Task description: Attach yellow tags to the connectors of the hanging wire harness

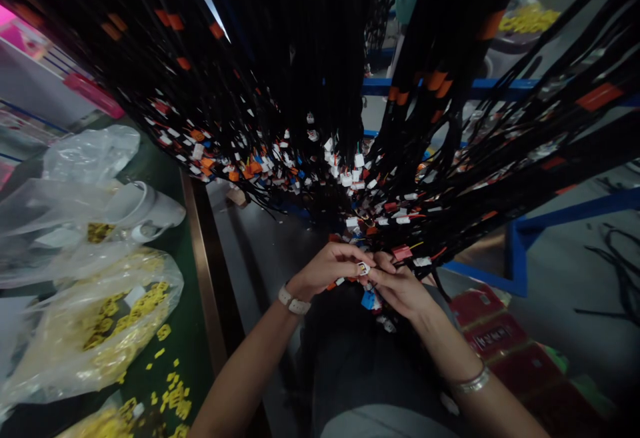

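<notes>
A small white connector (363,269) with a bit of yellow in it sits between the fingertips of both hands. My left hand (333,266), with a pale watch strap at the wrist, pinches it from the left. From the right, my right hand (400,285) closes its thumb and fingers at the same connector. Around the hands hang black cable bundles (320,58), their ends crowded with white, orange, blue and red plugs. A blue connector (369,300) dangles just below the fingers, and a pinkish-red one (401,252) is above my right hand.
On the green table (195,331) at left lie a clear bag (165,271) of yellow pieces, loose yellow pieces (175,395) and a white pitcher (165,208). A blue frame (520,251) stands at right, above red packages (495,338) on the floor.
</notes>
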{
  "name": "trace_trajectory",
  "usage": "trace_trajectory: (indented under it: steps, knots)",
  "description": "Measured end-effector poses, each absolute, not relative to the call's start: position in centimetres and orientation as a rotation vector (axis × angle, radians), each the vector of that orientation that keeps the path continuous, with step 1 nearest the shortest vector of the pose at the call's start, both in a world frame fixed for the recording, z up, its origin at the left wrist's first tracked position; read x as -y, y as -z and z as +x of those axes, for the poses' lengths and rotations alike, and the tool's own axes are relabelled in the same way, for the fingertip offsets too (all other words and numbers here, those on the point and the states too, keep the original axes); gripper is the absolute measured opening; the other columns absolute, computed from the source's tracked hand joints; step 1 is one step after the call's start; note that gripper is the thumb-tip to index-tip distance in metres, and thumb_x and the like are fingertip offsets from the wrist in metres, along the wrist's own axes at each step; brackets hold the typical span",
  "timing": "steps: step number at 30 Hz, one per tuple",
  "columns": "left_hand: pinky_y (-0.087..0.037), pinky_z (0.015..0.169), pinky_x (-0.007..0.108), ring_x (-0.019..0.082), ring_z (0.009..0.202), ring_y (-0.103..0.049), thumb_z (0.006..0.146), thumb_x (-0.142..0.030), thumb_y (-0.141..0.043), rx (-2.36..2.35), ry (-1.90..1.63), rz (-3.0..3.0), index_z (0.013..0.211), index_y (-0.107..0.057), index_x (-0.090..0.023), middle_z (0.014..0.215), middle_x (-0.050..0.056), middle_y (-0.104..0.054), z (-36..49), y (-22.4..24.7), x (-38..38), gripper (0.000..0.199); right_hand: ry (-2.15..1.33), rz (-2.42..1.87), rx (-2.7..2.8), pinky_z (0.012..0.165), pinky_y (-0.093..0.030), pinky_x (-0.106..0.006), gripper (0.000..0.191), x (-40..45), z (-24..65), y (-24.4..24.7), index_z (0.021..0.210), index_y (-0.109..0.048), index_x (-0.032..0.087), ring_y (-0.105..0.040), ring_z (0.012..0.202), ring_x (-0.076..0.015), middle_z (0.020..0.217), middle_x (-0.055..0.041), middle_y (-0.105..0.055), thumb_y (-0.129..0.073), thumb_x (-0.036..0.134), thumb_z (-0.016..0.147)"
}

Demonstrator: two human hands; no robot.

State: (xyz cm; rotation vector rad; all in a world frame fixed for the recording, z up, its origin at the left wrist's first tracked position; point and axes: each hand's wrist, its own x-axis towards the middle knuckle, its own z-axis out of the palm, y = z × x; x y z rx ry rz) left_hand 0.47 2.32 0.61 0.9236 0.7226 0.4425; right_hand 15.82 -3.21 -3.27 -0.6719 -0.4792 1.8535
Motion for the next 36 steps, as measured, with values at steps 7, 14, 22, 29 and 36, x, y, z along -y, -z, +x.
trace_trajectory:
  steps: [7,14,22,29,36]
  knots:
    - [-0.046,0.063,0.025,0.012,0.062,-0.061,0.068,-0.018,-0.068,-0.697,-0.453,0.933,0.082,-0.070,-0.013,0.065,0.002,-0.066,0.4,-0.4,-2.3,0.015,-1.853,-0.703,0.491,0.064,-0.044,-0.027,0.048,3.2,16.0,3.2,0.057,-0.028,0.020,-0.056,0.064,-0.0122,0.067,0.0037,-0.057,-0.075,0.017,0.067]
    - [-0.046,0.062,0.025,0.012,0.060,-0.061,0.065,-0.018,-0.070,-0.735,-0.454,0.932,0.079,-0.069,-0.012,0.064,0.003,-0.066,0.6,-0.5,-2.2,0.015,-1.859,-0.687,0.489,0.063,-0.043,-0.025,0.047,3.3,15.9,3.1,0.057,-0.028,0.020,-0.057,0.066,-0.0117,0.067,0.0039,-0.056,-0.073,0.015,0.069]
    - [-0.049,0.067,0.027,0.014,0.065,-0.064,0.065,-0.026,-0.074,-0.774,-0.428,0.877,0.087,-0.069,-0.011,0.069,0.005,-0.066,0.6,-0.3,-2.2,0.027,-1.839,-0.687,0.448,0.063,-0.043,-0.025,0.044,3.2,15.8,3.5,0.058,-0.031,0.021,-0.055,0.064,-0.0114,0.065,0.0043,-0.054,-0.073,0.017,0.071]
    - [-0.050,0.070,0.030,0.017,0.076,-0.064,0.077,-0.040,-0.061,-1.043,-0.252,1.387,0.132,-0.044,-0.019,0.088,0.007,-0.069,-1.2,-2.8,-3.5,0.062,-1.823,-0.787,0.498,0.084,-0.047,-0.030,0.023,3.0,15.2,3.4,0.075,-0.055,0.023,-0.060,0.091,-0.0157,0.090,0.0010,-0.065,-0.076,0.021,0.067]
    - [-0.047,0.073,0.027,0.017,0.081,-0.064,0.079,-0.044,-0.054,-1.399,-0.242,1.832,0.124,-0.051,-0.020,0.097,0.006,-0.069,-6.4,-7.5,-4.6,0.051,-1.860,-0.806,0.644,0.097,-0.042,-0.039,0.063,3.4,15.2,3.5,0.120,-0.052,0.031,-0.050,0.119,-0.0222,0.134,-0.0041,-0.050,-0.077,0.015,0.064]
